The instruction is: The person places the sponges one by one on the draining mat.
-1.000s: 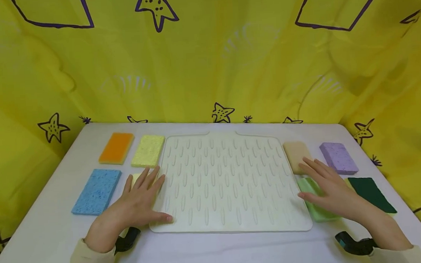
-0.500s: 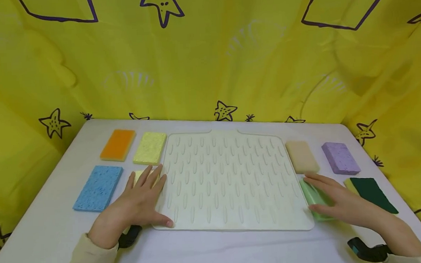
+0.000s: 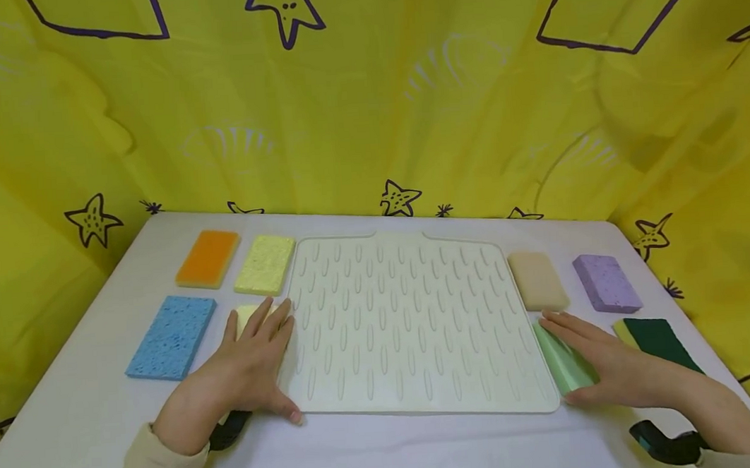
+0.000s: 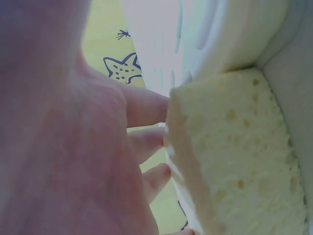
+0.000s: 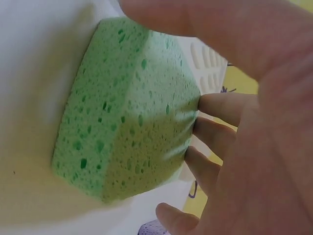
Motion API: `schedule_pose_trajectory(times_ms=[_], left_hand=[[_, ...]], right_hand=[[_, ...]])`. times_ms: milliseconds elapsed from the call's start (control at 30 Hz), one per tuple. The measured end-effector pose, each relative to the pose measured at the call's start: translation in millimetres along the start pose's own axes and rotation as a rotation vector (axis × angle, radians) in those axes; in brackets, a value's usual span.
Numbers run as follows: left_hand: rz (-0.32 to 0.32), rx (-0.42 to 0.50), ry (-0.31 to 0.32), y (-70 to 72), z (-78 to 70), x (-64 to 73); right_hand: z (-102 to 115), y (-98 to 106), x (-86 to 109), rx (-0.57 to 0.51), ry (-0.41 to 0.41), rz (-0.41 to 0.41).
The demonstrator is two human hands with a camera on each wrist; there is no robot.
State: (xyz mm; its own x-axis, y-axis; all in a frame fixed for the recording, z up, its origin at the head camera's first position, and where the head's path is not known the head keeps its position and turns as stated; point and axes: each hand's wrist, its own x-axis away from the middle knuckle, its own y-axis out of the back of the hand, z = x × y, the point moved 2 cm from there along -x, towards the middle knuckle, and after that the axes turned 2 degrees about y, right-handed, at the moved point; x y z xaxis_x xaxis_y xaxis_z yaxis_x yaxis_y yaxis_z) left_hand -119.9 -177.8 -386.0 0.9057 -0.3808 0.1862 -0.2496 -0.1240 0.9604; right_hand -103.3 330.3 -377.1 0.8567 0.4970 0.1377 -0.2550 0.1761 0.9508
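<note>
A pale ridged drying mat (image 3: 405, 317) lies between the hands. On its left side, my left hand (image 3: 248, 368) is spread over a pale yellow sponge (image 4: 239, 152), with fingertips by the mat's edge and the thumb at its near corner. The left wrist view has the fingers reaching past the sponge, fairly straight. On the other side, my right hand (image 3: 611, 363) grips a green sponge (image 3: 562, 358) between thumb and fingers. In the right wrist view the green sponge (image 5: 132, 112) shows its pores, with fingertips pressing its far edge and the thumb at its near end.
Orange (image 3: 207, 259), yellow (image 3: 265, 264) and blue (image 3: 172, 336) sponges lie at the left. Beige (image 3: 538, 280) and purple (image 3: 607, 282) sponges and a dark green scouring sponge (image 3: 663, 342) lie at the right. A yellow curtain (image 3: 344, 122) hangs behind the white table (image 3: 412, 451).
My right hand has moved back from the beige sponge and taken hold of the green one, its thumb now at the near end. The left thumb has slid down to the mat's near edge.
</note>
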Motion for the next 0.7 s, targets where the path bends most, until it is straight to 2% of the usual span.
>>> schedule_pose_trajectory(times_ms=[167,433,700], left_hand=[[-0.029,-0.031,0.006,1.0,1.3,4.7],[-0.015,-0.005,0.021,0.3,2.6,7.0],[0.001,-0.017,0.027,0.6,2.5,6.2]], right_hand=[[1.6,0.6,-3.4,-0.016,0.004,0.012],[4.4,-1.4,-5.4,-0.03,-0.046,0.08],[4.8,2.0,-8.8,0.065,0.016,-0.001]])
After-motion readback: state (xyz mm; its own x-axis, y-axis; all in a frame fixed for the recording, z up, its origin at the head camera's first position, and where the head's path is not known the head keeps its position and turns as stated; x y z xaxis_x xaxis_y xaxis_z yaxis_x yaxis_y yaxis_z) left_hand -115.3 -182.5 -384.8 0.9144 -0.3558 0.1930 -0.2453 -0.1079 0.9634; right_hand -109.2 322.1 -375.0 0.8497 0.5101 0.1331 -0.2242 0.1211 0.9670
